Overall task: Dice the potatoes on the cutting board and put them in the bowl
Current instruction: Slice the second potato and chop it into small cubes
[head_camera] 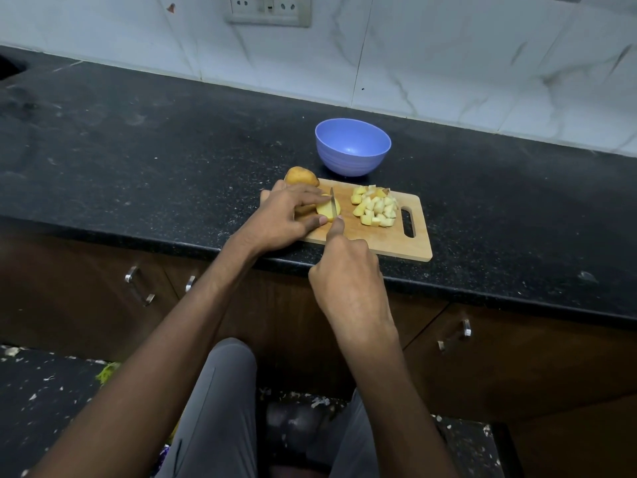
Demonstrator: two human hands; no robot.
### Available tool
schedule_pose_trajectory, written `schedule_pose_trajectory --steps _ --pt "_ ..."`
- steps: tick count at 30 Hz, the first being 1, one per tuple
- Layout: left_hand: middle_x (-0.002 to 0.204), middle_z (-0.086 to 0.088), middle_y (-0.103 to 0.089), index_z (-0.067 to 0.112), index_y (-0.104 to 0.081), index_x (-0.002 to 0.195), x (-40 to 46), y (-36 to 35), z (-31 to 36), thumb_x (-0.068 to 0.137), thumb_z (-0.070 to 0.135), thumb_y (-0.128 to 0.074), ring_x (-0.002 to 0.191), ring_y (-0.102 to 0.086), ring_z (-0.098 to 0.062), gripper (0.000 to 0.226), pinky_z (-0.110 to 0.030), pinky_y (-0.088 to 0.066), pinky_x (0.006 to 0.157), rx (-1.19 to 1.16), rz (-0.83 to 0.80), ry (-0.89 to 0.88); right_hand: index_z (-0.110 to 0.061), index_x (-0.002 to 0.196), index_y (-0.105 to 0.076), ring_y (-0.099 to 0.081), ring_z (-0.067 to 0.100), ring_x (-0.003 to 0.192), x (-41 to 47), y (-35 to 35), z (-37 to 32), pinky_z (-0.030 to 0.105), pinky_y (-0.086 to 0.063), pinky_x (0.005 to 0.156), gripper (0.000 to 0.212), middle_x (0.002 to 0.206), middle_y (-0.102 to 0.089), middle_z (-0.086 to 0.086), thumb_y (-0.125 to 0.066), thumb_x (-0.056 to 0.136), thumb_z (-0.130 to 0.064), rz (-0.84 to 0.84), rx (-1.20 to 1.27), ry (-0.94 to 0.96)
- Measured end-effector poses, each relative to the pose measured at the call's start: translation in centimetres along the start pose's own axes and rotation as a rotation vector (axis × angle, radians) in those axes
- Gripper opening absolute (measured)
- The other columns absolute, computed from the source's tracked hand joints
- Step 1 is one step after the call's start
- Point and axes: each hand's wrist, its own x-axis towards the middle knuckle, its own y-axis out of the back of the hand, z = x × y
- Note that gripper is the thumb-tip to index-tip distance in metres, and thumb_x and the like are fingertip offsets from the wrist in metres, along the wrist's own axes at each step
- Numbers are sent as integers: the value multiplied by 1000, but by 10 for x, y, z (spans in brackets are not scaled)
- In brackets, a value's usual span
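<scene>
A black speckled worktop (172, 160) runs below a pale marble-look wall with a socket panel (269, 10), and a wooden cutting board (386, 241) lies at its front edge. The left hand (286, 215) grips the cut potato (327, 211) near the board's left end, fingers curled over it. The right hand (348, 274) is clenched round the knife (333, 207), forefinger along the spine, blade set into the potato just beside the left fingertips. To cut well, I would keep those fingertips tucked back and press straight down in even slices. A heap of diced pieces (375, 207) sits toward the board's handle slot; a whole potato (301, 177) rests at the board's far left corner. The blue bowl (353, 146) stands empty just behind the board, with an open path for a transfer. The board's near edge almost meets the worktop's lip, so pieces could roll off.
</scene>
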Motion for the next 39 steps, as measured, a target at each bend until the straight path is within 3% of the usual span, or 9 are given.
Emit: schedule_pose_trajectory --steps 7,9,12,15,19,25,29,33,39 --pt "131 14 -62 30 -66 131 0 -2 -3 91 33 -75 119 -43 -7 42 2 -16 92 -67 26 18 -12 166 -8 -57 34 119 14 0 0 37 -42 81 77 130 -56 16 -52 103 -14 -63 -2 -22" --pt "115 16 -61 32 -65 127 0 -1 -2 88 31 -77 111 -47 -4 40 -4 -24 95 -109 35 43 -11 166 -7 -56 34 120 17 -3 0 37 -42 82 78 131 -55 16 -52 104 -14 -60 2 -23" --pt "104 14 -61 26 -64 119 0 1 1 83 28 -81 98 -54 -6 40 -29 -44 95 -198 41 47 -14 167 -5 -54 34 122 17 -5 1 40 -45 87 79 132 -55 16 -52 104 -16 -78 18 -34" --pt "108 10 -65 27 -61 114 -2 2 1 73 32 -85 89 -53 -7 48 -36 -50 91 -294 72 72 -15 166 -8 -56 34 119 19 -6 4 38 -41 81 77 128 -58 16 -52 103 -16 -73 32 -46" --pt "119 10 -68 28 -59 123 -3 3 1 67 39 -84 104 -61 -16 63 -43 -50 98 -353 64 98 -16 166 -16 -60 31 104 16 -11 10 36 -41 75 68 112 -64 14 -45 105 -16 -2 74 -18" --pt "125 8 -68 27 -55 138 -3 6 2 71 36 -80 115 -59 -11 72 -40 -47 107 -345 9 134 -19 165 -20 -61 26 91 12 -10 15 36 -42 71 61 96 -65 10 -40 107 -19 69 193 -6" --pt "119 8 -71 24 -68 125 -5 8 2 76 28 -76 113 -63 -8 49 -37 -51 103 -363 51 139 -18 166 -17 -63 28 92 6 -6 7 38 -46 72 63 94 -65 11 -40 107 -19 118 187 14" --pt "110 7 -74 17 -76 115 -4 7 1 84 15 -78 105 -67 -1 32 -30 -53 100 -351 109 140 -18 166 -14 -63 32 101 1 -5 -4 38 -42 77 66 101 -66 13 -40 105 -18 86 157 21" --pt "115 7 -74 17 -79 112 -3 4 0 85 13 -76 110 -64 1 27 -19 -47 103 -255 129 94 -16 166 -12 -60 35 112 -5 -7 -12 36 -35 77 66 118 -62 15 -42 107 -16 14 110 -16"
